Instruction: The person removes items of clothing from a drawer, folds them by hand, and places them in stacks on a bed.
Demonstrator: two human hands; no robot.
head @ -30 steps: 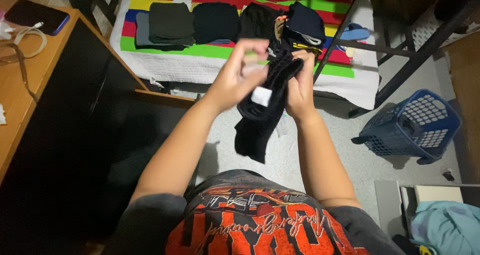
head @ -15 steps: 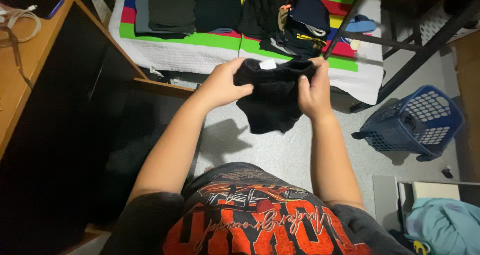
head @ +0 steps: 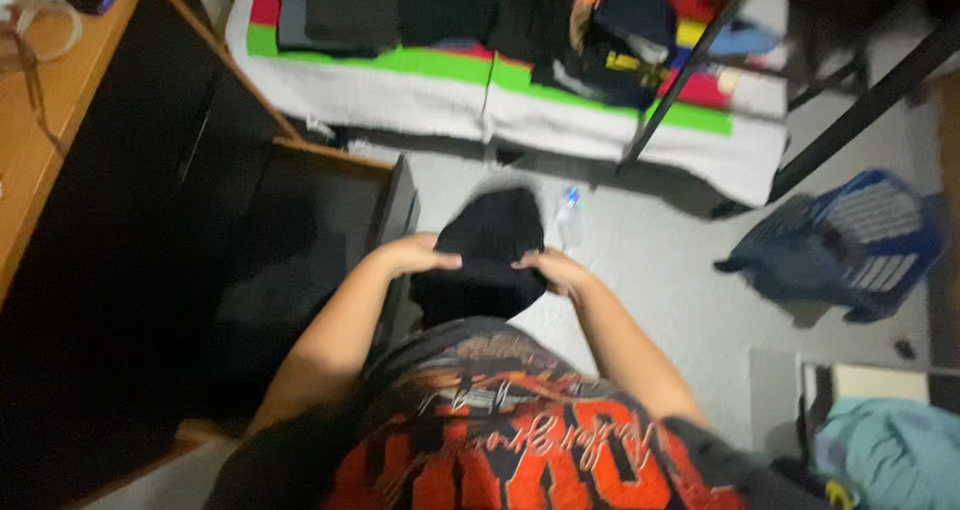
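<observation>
Left hand and right hand held low before the chest, fingers curled over opposite sides of a black garment. Bunched, dark, blurred; no detail visible.

A pale speckled floor lay between a wooden desk at the left, a striped mattress ahead bearing folded dark clothes, and a blue laundry basket at the right.
</observation>
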